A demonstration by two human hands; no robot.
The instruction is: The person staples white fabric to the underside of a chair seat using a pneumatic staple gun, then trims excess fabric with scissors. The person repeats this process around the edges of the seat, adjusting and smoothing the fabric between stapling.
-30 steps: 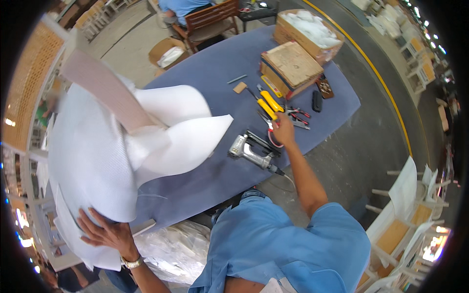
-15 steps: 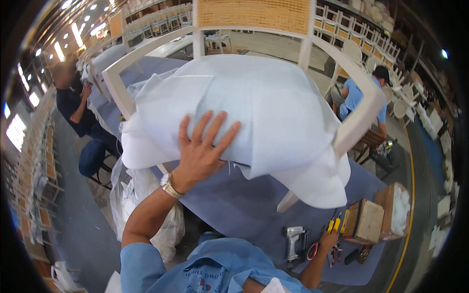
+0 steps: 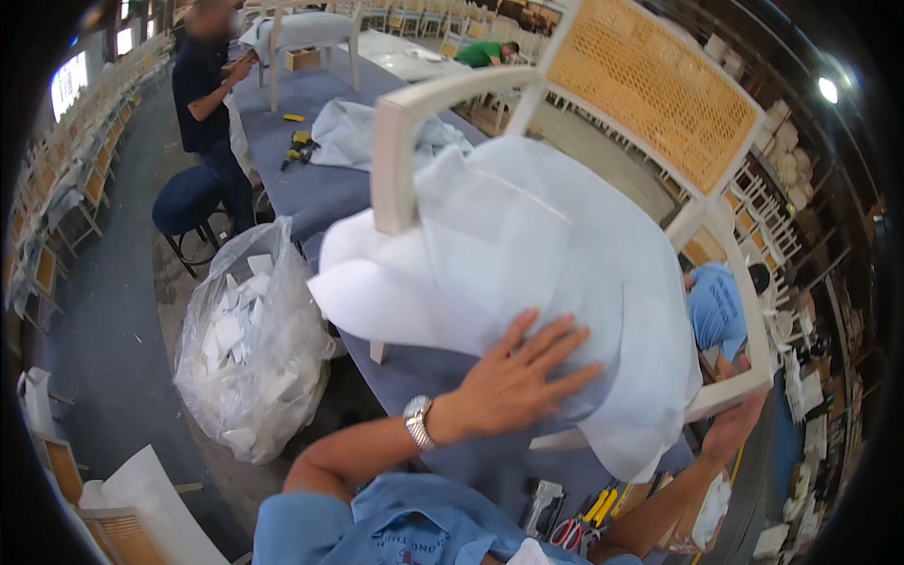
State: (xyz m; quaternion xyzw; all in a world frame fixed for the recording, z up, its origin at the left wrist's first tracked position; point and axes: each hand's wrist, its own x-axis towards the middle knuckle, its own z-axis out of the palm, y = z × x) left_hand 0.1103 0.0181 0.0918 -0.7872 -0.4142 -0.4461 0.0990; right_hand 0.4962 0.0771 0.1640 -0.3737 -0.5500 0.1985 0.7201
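Note:
A pale wooden armchair (image 3: 395, 160) with a woven cane back (image 3: 650, 89) stands tilted in view on the blue-covered table (image 3: 325, 193). Light blue-white fabric (image 3: 584, 240) drapes loosely over its seat, and white padding (image 3: 395, 292) sticks out at the left front corner. My left hand (image 3: 532, 377), a watch on its wrist, lies spread on the fabric near the seat's front edge. My right hand (image 3: 733, 424) is wrapped round the front of the right armrest (image 3: 739, 388). Part of its fingers is hidden behind the wood.
A staple gun (image 3: 543, 508), red-handled scissors (image 3: 568, 533) and yellow-handled tools (image 3: 600, 506) lie at the table's near edge. A clear bag of white scraps (image 3: 250, 367) stands left. One person (image 3: 202, 104) stands far left; another in blue (image 3: 716, 306) is beyond the chair's right arm.
My right hand has left the yellow-handled tools and taken hold of the right armrest. The chair has turned and shifted right in view. My left hand stays flat on the fabric.

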